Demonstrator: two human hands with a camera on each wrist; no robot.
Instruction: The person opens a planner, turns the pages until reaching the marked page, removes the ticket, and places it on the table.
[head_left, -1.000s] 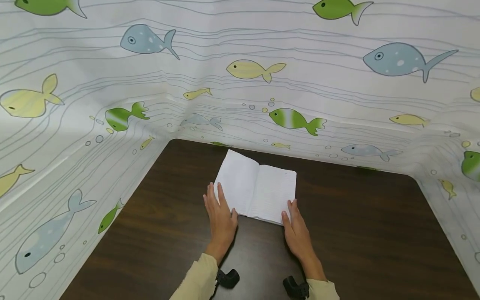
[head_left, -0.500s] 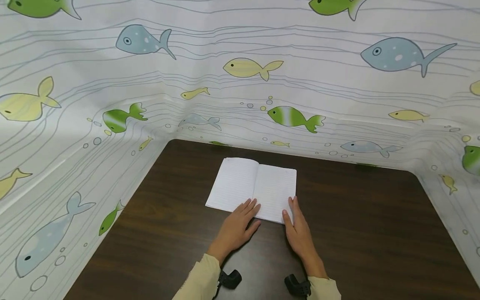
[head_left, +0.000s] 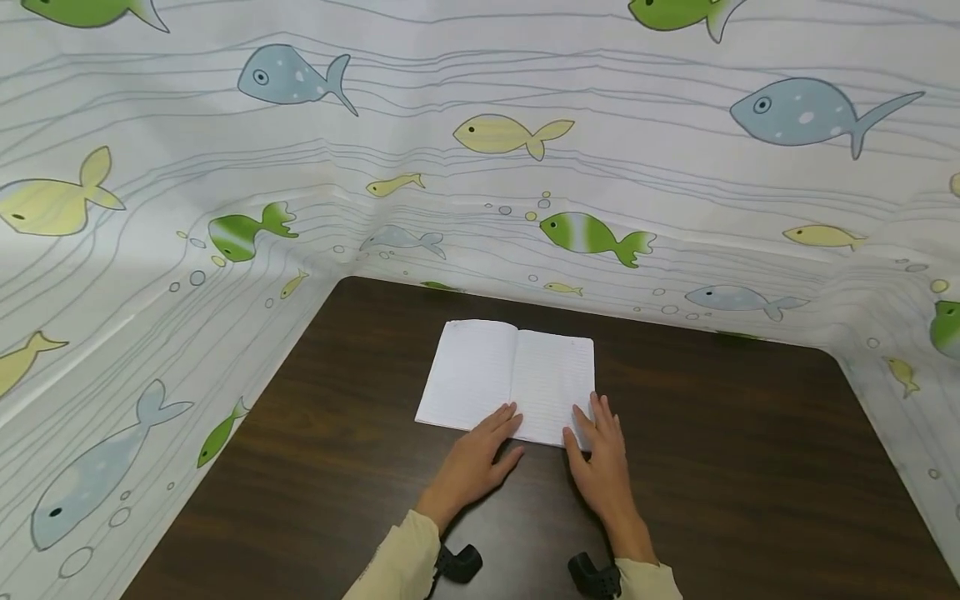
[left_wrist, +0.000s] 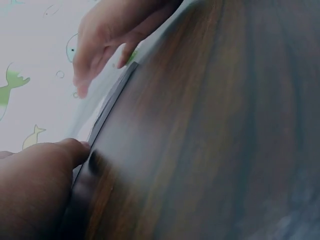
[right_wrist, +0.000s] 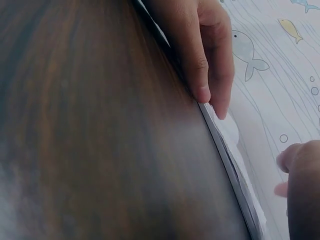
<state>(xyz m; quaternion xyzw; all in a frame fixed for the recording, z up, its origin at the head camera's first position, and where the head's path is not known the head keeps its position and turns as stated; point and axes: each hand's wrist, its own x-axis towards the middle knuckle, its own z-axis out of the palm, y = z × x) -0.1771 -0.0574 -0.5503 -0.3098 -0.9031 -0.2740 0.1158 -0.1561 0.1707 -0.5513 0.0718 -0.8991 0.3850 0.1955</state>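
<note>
An open notebook (head_left: pixel 472 362) with lined white pages lies flat on the dark wooden table (head_left: pixel 360 358). My left hand (head_left: pixel 472 462) rests its straight fingers on the lower edge near the centre fold, thumb along the front edge. At the lower right corner my right hand (head_left: pixel 600 462) lies with its fingers spread, the fingertips on the right page and beside its edge. In the left wrist view the notebook's thin edge (left_wrist: pixel 115 95) shows between both hands. The right wrist view shows the left thumb right at the notebook's edge (right_wrist: pixel 225 150).
A white sheet (head_left: pixel 420 125) printed with fish and bubbles stands as walls behind and beside the table. Black wrist devices (head_left: pixel 459 564) are strapped at both cuffs. Dark tabletop extends to the left and right of the notebook.
My left hand has moved from the notebook's left side to its lower middle, and the left page has come down flat. The right hand's fingers have spread a little.
</note>
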